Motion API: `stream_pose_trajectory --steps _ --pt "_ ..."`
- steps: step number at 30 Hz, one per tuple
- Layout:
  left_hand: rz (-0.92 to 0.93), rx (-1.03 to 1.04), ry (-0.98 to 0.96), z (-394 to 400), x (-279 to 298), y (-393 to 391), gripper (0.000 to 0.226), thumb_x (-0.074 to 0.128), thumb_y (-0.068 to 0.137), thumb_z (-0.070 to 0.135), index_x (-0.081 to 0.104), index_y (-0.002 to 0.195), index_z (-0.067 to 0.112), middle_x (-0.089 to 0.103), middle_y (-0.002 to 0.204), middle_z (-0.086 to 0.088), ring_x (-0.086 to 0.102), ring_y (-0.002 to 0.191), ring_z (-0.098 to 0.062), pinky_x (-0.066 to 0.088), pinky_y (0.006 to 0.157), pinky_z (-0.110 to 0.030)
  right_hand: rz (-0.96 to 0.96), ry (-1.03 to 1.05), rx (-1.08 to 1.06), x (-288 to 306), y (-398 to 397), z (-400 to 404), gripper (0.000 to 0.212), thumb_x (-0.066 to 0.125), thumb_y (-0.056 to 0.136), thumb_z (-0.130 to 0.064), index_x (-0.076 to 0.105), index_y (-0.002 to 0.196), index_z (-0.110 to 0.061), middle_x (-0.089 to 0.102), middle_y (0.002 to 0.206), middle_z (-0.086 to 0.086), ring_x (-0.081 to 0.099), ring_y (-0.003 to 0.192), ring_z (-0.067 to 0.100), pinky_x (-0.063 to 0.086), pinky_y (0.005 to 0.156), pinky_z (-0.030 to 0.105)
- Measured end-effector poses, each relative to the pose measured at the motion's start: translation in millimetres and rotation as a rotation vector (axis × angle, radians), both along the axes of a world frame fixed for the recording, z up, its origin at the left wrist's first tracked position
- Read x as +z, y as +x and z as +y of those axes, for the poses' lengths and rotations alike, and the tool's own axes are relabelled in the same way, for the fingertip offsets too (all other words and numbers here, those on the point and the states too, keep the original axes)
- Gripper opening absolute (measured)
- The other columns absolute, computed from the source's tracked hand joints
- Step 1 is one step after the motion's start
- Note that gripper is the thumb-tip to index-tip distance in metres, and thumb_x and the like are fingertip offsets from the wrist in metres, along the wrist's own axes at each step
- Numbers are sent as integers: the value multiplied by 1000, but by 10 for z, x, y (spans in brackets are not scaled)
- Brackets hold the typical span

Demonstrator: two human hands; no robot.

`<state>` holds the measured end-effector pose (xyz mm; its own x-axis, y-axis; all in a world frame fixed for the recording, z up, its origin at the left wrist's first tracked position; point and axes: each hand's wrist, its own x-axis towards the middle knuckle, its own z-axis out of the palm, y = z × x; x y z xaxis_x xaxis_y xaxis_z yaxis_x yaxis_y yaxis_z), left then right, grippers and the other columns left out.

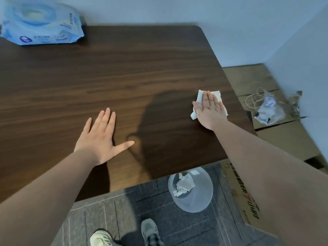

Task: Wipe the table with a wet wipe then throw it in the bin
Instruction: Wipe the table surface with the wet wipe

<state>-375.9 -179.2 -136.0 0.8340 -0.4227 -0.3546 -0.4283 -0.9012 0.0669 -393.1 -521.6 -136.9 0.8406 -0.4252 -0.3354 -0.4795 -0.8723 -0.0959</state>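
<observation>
A dark wooden table (124, 77) fills most of the view. My right hand (210, 110) lies flat with fingers together on a white wet wipe (200, 97), pressing it onto the table near the right edge. My left hand (101, 137) rests flat on the table to the left, fingers spread, holding nothing. A clear plastic bin (195, 196) stands on the floor below the table's near right corner, with crumpled white wipes inside. A blue pack of wet wipes (40, 22) lies at the table's far left corner.
Flattened cardboard boxes (262, 82) cover the floor to the right of the table, with a clear plastic bag and a cord (269, 109) on them. Grey carpet tiles (142, 210) lie under the bin. My two shoes show at the bottom edge.
</observation>
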Motion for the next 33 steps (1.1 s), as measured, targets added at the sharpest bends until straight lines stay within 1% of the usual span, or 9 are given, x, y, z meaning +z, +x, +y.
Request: stream_pose_trajectory --steps 2,6,9,11,15,19,23,27,33 --pt "9 5 13 -11 -3 -7 119 -9 58 92 -16 148 15 -21 157 -3 -19 144 -16 -7 117 -41 7 1 1 -8 -16 -60 67 9 97 -54 -8 150 -16 -10 160 -1 -11 146 14 -7 118 37" --pt "17 16 16 -32 -11 -15 115 -2 64 91 -15 149 15 -20 158 -3 -19 144 -15 -6 117 -42 12 0 -16 -25 -64 -30 67 7 97 -54 -9 150 -16 -11 160 0 -12 146 14 -7 118 38" --pt "6 11 2 -21 -5 -22 115 -4 63 91 -15 149 15 -20 158 -3 -18 145 -16 -7 117 -42 21 1 -24 -18 -135 60 67 8 97 -54 -10 150 -16 -12 160 0 -13 146 14 -7 118 38" --pt "10 21 -22 -27 2 -28 113 2 66 90 -14 149 15 -19 158 -2 -18 145 -15 -7 117 -41 26 2 -29 -11 -186 170 67 9 97 -54 -11 150 -16 -13 160 0 -13 146 15 -8 118 38" --pt "84 58 -81 -7 53 -27 110 16 71 87 -13 150 17 -19 158 1 -19 144 -13 -8 118 -40 47 10 25 22 -217 627 67 8 98 -54 -13 149 -16 -15 159 1 -15 146 16 -10 117 39" --pt "102 53 -146 172 106 -23 96 30 84 76 -7 152 19 -12 160 4 -12 145 -10 -3 119 -38 56 -2 154 13 -130 1345 67 7 98 -54 -16 148 -17 -18 159 2 -15 146 19 -12 114 39" --pt "56 151 -168 874 127 -147 95 26 84 76 -6 152 18 -12 160 5 -12 145 -9 -3 119 -39 15 0 313 -32 8 2207 68 8 98 -54 -14 149 -16 -14 160 2 -13 146 20 -10 116 41" --pt "11 369 -99 1988 140 -333 98 21 81 77 -5 152 14 -9 161 1 -10 146 -12 0 119 -40 -56 17 477 -63 140 3129 68 11 98 -53 -8 150 -14 -7 161 3 -7 147 22 -4 119 42" --pt "-12 655 66 3701 220 -648 119 13 64 88 -4 151 9 -6 161 -7 -5 147 -21 6 119 -44 -106 41 661 -92 318 4562 67 13 98 -53 -2 151 -16 -2 161 -1 -4 147 17 -4 119 39"
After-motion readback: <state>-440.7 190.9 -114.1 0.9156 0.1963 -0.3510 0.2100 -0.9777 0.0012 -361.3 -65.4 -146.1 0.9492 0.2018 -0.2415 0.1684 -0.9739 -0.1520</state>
